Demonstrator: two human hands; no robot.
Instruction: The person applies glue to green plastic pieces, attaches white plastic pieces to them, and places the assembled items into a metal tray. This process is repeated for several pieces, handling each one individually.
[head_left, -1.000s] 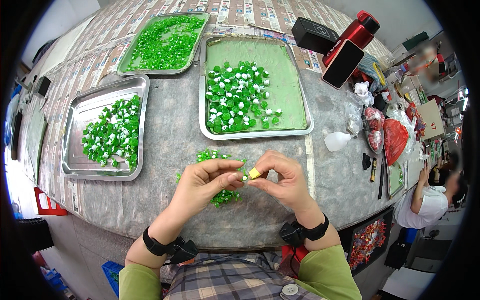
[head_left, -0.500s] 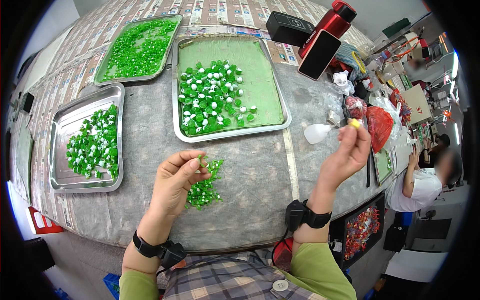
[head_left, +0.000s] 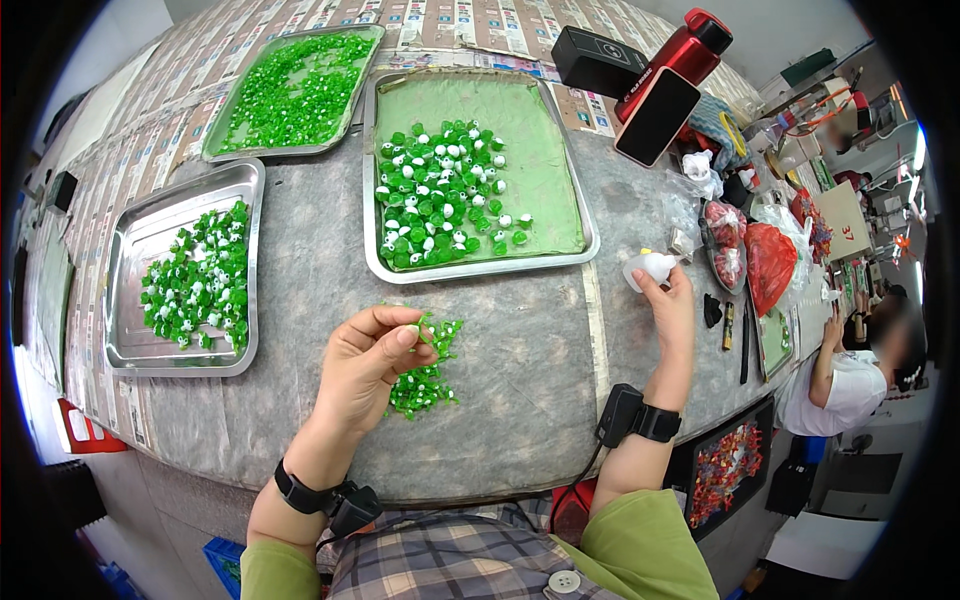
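My left hand (head_left: pixel 375 365) pinches a small green plastic piece (head_left: pixel 424 325) between thumb and fingertips; the fingers partly hide it. Just beyond that hand, on the grey cloth, lies a pile of small green pieces (head_left: pixel 420 388). My right hand (head_left: pixel 672 310) has its thumb and fingers closed around a white squeeze bottle (head_left: pixel 655 264), right of the large tray. A small yellow bit (head_left: pixel 646 251) shows at the bottle's far side. Green and white bead-like pieces (head_left: pixel 440 190) sit in the large green-lined tray (head_left: pixel 490 267) ahead.
At left, a metal tray (head_left: pixel 180 368) holds more green-white pieces; behind it, another tray (head_left: pixel 270 155) holds small green ones. Back right stand a black box (head_left: pixel 597 60), a red bottle (head_left: pixel 690 50) and a phone (head_left: pixel 657 117). Red bags (head_left: pixel 770 265) lie right. A person (head_left: pixel 835 390) sits farther right.
My right hand has come down and slightly left from above the table, where it held a small yellow thing, and has taken hold of the white squeeze bottle. The left hand keeps its pinch.
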